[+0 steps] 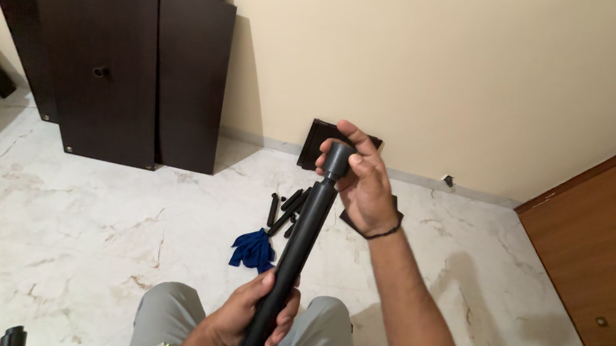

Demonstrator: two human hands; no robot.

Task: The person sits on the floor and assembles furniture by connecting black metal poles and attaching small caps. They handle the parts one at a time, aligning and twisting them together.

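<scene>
A long black tube [303,237] rises at a slant from my lap toward the wall. My left hand [246,317] is wrapped around its lower part, just above my knees. My right hand [362,180] holds the round black cap [337,158] at the tube's top end, fingers curled around it. A black band sits on my right wrist.
Several short black tubes [286,209] and a blue cloth [253,250] lie on the marble floor ahead. Dark wooden panels [125,69] lean on the cream wall at left. A small dark panel [317,141] rests at the wall's base. A brown wooden door [592,247] stands at right.
</scene>
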